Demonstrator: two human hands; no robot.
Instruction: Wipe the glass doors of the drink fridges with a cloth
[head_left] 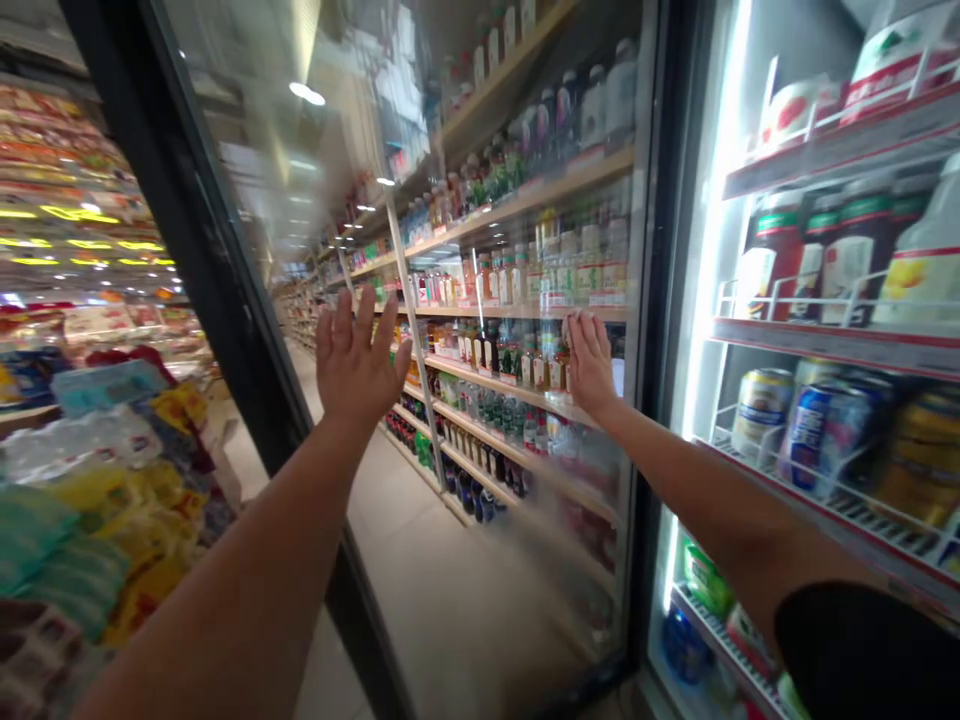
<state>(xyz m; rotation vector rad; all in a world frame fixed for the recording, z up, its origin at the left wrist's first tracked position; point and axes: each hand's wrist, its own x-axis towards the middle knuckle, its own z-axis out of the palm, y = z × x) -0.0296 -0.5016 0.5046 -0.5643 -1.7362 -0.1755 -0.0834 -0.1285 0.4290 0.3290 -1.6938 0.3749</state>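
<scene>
A tall glass cooler door [495, 580] with a dark frame stands swung open before me. My left hand [358, 360] is raised against its glass, fingers stretched and spread, holding nothing. Farther right, near the hinge side, my right hand [590, 362] lies on the same pane with its fingers extended and close together. A pale edge shows beside its fingertips, and I cannot tell whether it is a thin thing under the hand or a reflection. Bottles on shelves [517, 385] show in the glass behind both hands.
Right of the door is the lit cooler, with cartons [799, 110], dark bottles [776, 255] and drink cans [763, 410] on wire-fronted racks. Packaged goods [127, 500] are piled at the lower left. Tiled floor [405, 590] shows through the glass.
</scene>
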